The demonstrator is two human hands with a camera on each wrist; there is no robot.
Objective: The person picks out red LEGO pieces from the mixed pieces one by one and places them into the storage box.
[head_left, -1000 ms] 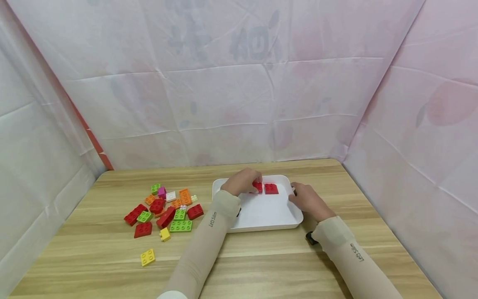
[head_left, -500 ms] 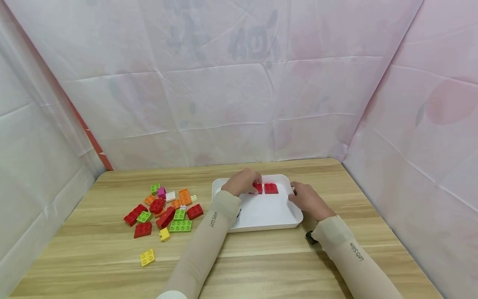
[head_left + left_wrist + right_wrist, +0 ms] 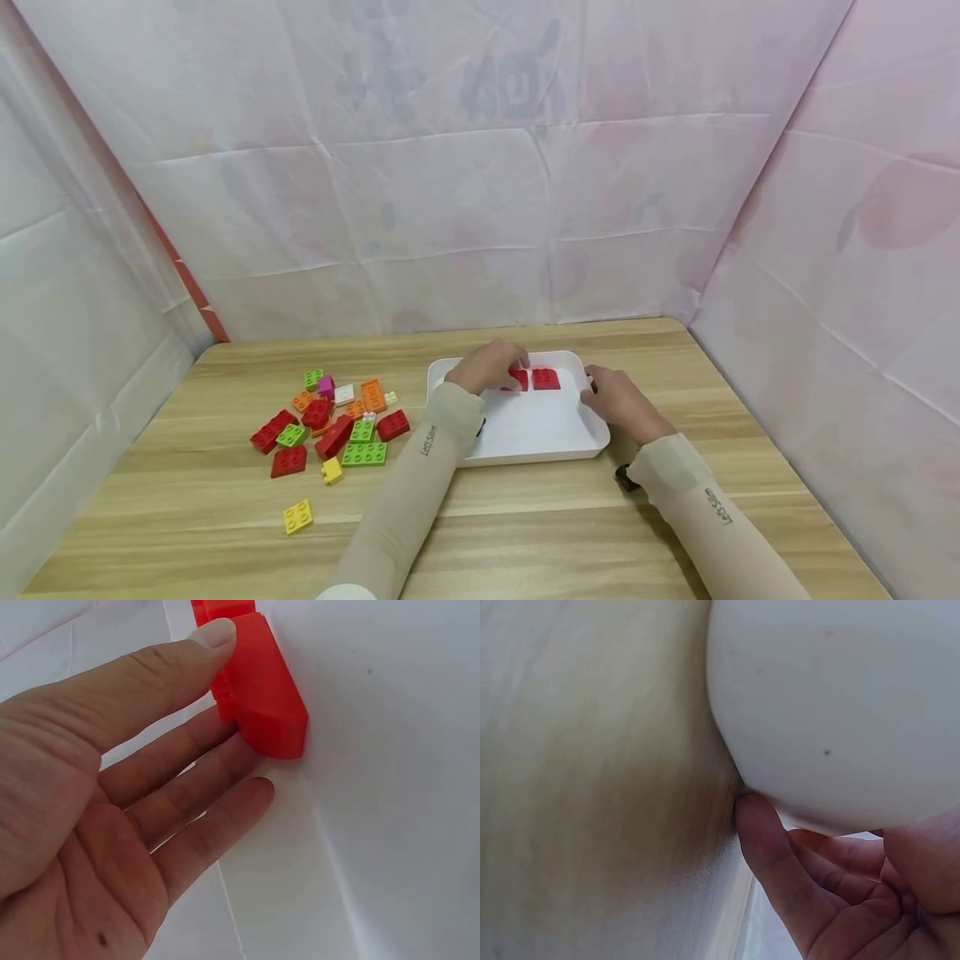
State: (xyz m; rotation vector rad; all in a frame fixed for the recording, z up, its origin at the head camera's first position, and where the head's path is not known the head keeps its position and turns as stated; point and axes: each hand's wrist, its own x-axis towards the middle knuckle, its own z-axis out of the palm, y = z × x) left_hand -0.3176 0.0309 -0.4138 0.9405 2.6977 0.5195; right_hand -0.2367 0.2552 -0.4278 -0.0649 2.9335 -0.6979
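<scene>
The person's left hand (image 3: 486, 367) reaches over the white tray (image 3: 540, 425) and holds a red brick (image 3: 262, 682) near the tray's far wall, the thumb laid against one side and the other fingers reaching round behind. The gap between thumb and fingers is narrow, about the brick's width. That brick sits inside the tray, its curved end showing plainly from the left wrist. A second red brick (image 3: 546, 379) lies studs up on the tray's floor, just beside the first and nearer the tray's right side.

The right hand (image 3: 622, 404) grips the tray's right edge, thumb over the rim and fingers curled against the outer wall. Both sleeves (image 3: 405, 508) are pale, with small dark lettering, and a black strap (image 3: 626, 477) shows at the right wrist, just outside the tray's right side.

Left of the tray, a loose heap of bricks spreads over the wood-grain table (image 3: 525, 533): a dark red brick (image 3: 393, 425) nearest the tray, a long green brick (image 3: 364, 454), an orange brick (image 3: 372, 395), a magenta brick (image 3: 326, 387). A yellow brick (image 3: 297, 517) lies apart from them, farther towards the person than the tray. Beyond the tray hangs a creased pale cloth (image 3: 450, 208).
</scene>
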